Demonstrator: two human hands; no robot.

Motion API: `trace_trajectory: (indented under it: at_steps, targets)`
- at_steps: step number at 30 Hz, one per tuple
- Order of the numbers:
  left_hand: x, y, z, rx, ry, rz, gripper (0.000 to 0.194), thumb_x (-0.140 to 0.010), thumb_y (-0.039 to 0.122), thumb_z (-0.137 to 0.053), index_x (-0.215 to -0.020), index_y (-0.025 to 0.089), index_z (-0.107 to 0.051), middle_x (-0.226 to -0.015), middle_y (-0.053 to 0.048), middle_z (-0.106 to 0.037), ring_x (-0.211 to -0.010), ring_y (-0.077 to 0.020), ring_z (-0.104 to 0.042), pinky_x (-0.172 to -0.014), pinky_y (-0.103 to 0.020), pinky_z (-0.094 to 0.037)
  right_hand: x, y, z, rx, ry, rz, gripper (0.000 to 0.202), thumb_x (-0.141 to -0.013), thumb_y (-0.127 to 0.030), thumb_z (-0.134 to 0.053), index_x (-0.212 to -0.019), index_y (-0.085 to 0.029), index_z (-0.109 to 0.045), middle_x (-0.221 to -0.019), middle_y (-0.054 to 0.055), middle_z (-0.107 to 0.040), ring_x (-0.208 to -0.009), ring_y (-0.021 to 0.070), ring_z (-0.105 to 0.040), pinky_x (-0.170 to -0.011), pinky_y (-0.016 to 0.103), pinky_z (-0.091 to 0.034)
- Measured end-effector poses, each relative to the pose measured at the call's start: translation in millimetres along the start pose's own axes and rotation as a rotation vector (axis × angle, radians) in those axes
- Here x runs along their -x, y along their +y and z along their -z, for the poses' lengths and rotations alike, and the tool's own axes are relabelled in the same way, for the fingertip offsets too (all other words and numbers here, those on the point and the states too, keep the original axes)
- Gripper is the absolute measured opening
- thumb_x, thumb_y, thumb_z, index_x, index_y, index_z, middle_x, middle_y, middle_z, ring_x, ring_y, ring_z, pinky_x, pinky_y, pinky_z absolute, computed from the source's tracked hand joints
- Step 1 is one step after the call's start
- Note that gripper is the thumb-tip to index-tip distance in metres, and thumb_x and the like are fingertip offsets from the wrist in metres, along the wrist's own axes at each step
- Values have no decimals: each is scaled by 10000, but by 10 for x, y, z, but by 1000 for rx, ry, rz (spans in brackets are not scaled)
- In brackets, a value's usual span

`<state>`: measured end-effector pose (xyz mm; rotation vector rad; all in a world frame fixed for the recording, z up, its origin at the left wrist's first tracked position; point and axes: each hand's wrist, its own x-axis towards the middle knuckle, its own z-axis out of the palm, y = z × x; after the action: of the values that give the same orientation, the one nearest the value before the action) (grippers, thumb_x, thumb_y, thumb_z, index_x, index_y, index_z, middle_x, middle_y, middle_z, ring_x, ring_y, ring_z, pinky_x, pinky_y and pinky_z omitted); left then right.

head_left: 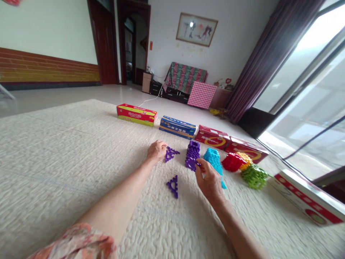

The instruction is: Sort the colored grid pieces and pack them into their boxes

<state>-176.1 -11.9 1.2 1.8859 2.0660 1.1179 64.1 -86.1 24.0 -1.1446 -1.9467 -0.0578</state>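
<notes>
My left hand (157, 150) is closed at the fingertips on purple triangular pieces (170, 154), just left of the purple stack. With thumb and index finger, my right hand (208, 178) pinches a purple piece (192, 164) at the near end of the purple stack (193, 147). Nearer to me, one loose purple triangle (173, 186) lies on the textured cover (107, 144). A light-blue stack (212, 158) stands just beyond my right hand, partly hidden by it.
Red (232, 162), yellow (245, 160) and green (254, 177) stacks sit to the right. Behind stand a red-yellow box (136, 115), a blue box (177, 127) and two dark red boxes (212, 137). A white-red box (309, 198) is at the far right.
</notes>
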Motion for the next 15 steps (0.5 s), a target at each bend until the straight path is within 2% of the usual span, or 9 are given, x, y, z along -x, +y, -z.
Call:
trace_trajectory:
  at_steps: [6, 15]
  targets:
    - [-1, -14, -2, -2, 3, -28, 261, -790, 166, -488, -896, 227, -718, -992, -12, -696, -923, -154, -636, -858, -238, -474, 72, 3, 6, 107, -56, 34, 258, -873, -164, -422, -1072, -180, -586, -901, 55, -633, -822, 178, -617, -748, 290, -475]
    - [-23, -30, -26, -22, 1, -13, 251, -784, 172, -497, -886, 240, -716, -998, 0, -695, -927, -149, -632, -853, -231, -476, 52, 48, -42, 153, -93, 16, 267, -890, -199, -420, -1104, -182, -580, -917, 58, -630, -819, 177, -613, -739, 280, -469]
